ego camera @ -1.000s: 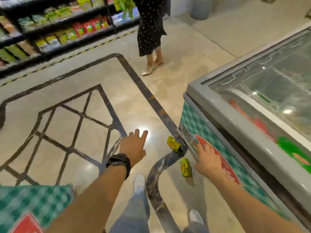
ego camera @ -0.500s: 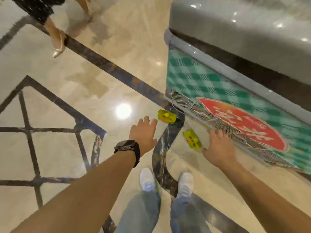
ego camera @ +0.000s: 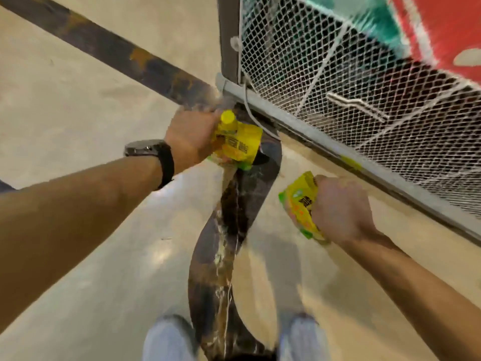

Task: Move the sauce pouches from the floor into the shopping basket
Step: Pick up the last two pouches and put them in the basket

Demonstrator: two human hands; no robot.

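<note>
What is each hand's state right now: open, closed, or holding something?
Left hand: closed, gripping the capped yellow pouch.
Right hand: closed, gripping a second yellow pouch.

Polished beige stone floor (ego camera: 78,105) beneath the left hand (ego camera: 190,136) and right hand (ego camera: 338,209), glossy with soft reflections. Straight dark marble inlay band (ego camera: 104,45) beyond the left hand, meeting a curved dark strip (ego camera: 221,256) between the two. White mesh grille (ego camera: 338,82) in a grey frame just beyond the right hand, blurred green-and-red panel (ego camera: 437,29) above.
</note>
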